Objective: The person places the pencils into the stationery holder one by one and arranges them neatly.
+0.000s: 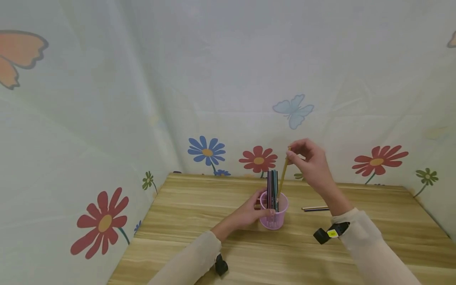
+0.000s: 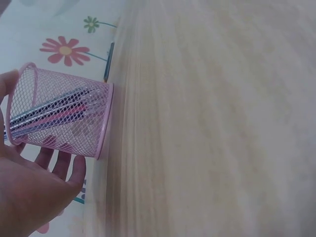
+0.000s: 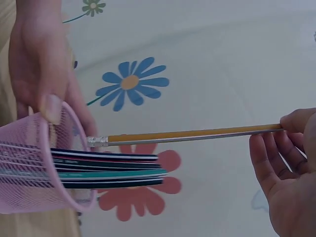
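My left hand [image 1: 246, 213] grips a pink mesh pencil cup [image 1: 273, 225], thumb over the near rim and fingers round its side. Several dark and teal pencils [image 1: 272, 184] stand in it, leaning to one side. Above the cup, my right hand [image 1: 313, 166] pinches a yellow pencil [image 1: 284, 175] by its upper end between thumb and fingertips. In the right wrist view the yellow pencil [image 3: 197, 135] has a silver band at its lower end, right at the cup's mouth beside the other pencils. The left wrist view shows the cup's base [image 2: 104, 121] at the tabletop.
Two pencils [image 1: 315, 208] lie on the wood-grain table [image 1: 185, 213], right of the cup and close to the right wrist. A pale cloth [image 1: 228, 79] printed with flowers and butterflies hangs behind the table and along its left side.
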The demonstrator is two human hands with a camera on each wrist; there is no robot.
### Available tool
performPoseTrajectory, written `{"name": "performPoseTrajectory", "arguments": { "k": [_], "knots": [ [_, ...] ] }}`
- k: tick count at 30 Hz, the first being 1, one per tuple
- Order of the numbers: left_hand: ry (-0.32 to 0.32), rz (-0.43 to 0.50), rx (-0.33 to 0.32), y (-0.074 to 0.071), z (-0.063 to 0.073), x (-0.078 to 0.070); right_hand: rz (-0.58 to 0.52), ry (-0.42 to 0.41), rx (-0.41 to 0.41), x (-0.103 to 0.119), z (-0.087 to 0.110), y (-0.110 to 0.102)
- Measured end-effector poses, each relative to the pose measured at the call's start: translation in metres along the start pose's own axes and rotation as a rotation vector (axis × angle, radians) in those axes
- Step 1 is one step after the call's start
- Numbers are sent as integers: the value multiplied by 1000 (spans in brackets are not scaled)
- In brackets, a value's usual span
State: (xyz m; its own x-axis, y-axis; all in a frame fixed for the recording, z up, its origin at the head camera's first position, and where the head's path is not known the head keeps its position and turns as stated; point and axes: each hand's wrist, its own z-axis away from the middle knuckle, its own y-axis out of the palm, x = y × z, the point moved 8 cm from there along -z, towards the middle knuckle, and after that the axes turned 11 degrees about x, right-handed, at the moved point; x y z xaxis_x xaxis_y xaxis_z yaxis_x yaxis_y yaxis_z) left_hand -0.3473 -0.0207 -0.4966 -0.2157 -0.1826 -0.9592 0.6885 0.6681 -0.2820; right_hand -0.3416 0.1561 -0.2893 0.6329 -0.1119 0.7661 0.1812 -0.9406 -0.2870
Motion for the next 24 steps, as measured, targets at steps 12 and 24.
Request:
{"name": "performPoseTrajectory", "arguments": {
  "k": [12,24],
  "knots": [
    [29,-7,15,0,-1,0,-28,183,-8,-67,18,25],
    [35,-15,9,1,-1,-1,1,242,63,-86,30,51]
  ]
}}
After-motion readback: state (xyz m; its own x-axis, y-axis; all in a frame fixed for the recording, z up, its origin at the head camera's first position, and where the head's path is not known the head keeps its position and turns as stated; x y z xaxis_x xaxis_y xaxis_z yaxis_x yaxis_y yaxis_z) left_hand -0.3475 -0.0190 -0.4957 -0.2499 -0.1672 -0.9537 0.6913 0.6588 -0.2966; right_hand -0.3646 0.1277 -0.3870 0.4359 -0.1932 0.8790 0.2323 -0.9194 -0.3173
